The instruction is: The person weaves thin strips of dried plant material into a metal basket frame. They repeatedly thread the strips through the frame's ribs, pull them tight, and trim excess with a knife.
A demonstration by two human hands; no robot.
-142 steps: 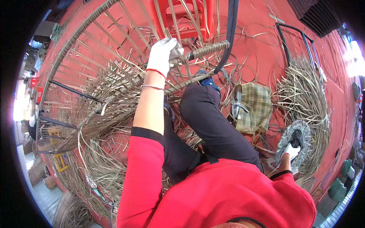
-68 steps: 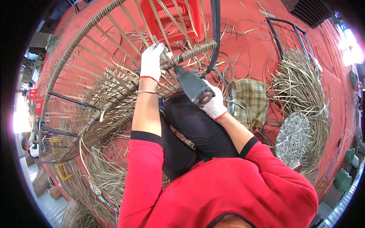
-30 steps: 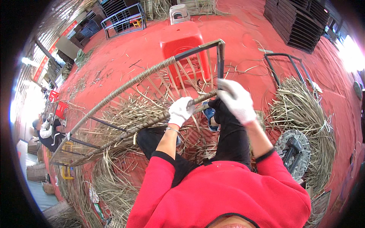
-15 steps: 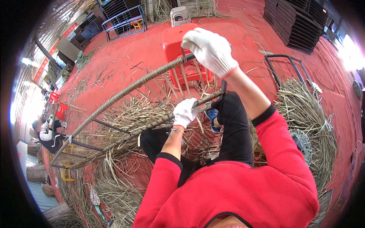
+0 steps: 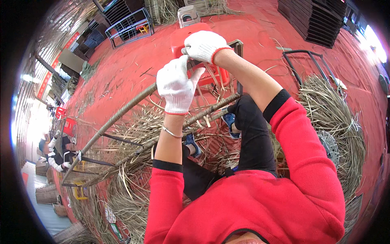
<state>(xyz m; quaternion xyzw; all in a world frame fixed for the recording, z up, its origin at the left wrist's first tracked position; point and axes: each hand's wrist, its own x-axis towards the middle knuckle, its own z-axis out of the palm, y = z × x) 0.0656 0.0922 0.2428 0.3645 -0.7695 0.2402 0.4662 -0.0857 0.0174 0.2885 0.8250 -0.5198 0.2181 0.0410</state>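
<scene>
A long metal frame (image 5: 126, 107) slants across my lap, its far rail wrapped in tan plant strips and its near rail (image 5: 215, 106) wrapped as well. Loose strips hang between the two rails. My left hand (image 5: 176, 86), in a white knit glove, is bent round the far rail, thumb on the near side. Touching its fingertips, my gloved right hand (image 5: 205, 47) is closed at the rail's bare dark end; what its fingers pinch is hidden. Behind the hands stands a red plastic stool (image 5: 221, 76), partly covered.
Bundles of dried strips lie at right (image 5: 331, 118) and at lower left (image 5: 134, 203). A bare black frame (image 5: 306, 55) rests on the red floor. Dark stacked panels (image 5: 313, 20) stand far right, a grey stool (image 5: 188, 16) at the back. Another person (image 5: 59, 152) sits far left.
My left hand has left the near rail and gone up to the far rail beside my right hand. The right hand has moved slightly left and down.
</scene>
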